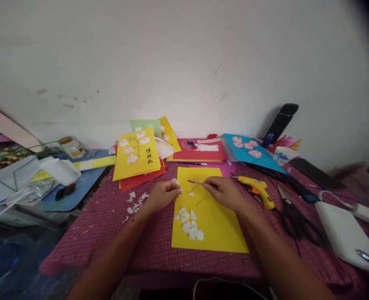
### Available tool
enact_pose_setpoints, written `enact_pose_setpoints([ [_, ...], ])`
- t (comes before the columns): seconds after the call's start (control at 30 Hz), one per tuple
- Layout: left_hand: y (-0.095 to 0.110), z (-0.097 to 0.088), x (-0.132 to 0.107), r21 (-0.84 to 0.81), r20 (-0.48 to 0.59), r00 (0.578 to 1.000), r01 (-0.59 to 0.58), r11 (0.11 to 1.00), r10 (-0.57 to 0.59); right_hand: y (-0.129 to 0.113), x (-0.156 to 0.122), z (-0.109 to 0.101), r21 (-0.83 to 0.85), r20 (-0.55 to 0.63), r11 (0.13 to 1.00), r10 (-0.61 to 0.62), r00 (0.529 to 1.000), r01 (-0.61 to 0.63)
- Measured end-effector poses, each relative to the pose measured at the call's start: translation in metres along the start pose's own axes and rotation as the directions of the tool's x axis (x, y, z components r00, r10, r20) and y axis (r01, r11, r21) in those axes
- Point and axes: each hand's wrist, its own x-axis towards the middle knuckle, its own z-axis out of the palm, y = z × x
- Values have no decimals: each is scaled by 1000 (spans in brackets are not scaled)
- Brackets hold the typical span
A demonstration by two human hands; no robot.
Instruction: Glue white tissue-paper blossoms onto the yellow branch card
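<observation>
My left hand [165,194] is closed in a pinch at the left edge of a yellow sheet [217,229], with a small white paper piece [180,190] at its fingertips. Over the upper part of that sheet, my right hand [223,191] grips a slim pointed tool [195,182], its dark tip turned left; its exact kind is too small to tell. Thin curved brown lines [202,200] are drawn on the sheet below the tool. Lower left on the sheet lies a cluster of white paper scraps [189,225]. More torn scraps [136,205] lie on the checked cloth beside my left forearm.
A yellow card with pink-white flowers [137,152] tops a stack at the back left. A blue flower card [253,152] stands back right. To the right lie a yellow glue gun [256,187], black scissors [297,221] and a white device [347,235]. A wall rises behind.
</observation>
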Motion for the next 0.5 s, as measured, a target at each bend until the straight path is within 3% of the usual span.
enact_pose_setpoints([
  [0.17,8,-1,-8,241,128,987,-127,962,98,-2,1,3,-1,-34,1000,23,999,-23],
  [0.27,14,1,-12,332,289,936,-293,897,199,-4,0,5,6,-27,1000,16,999,-16],
  [0.4,22,0,-17,248,480,812,-487,837,331,-5,0,5,-7,-31,1000,13,999,-13],
  [0.5,25,-5,-18,192,516,796,-467,863,316,-6,0,4,-16,-29,1000,10,1000,-11],
])
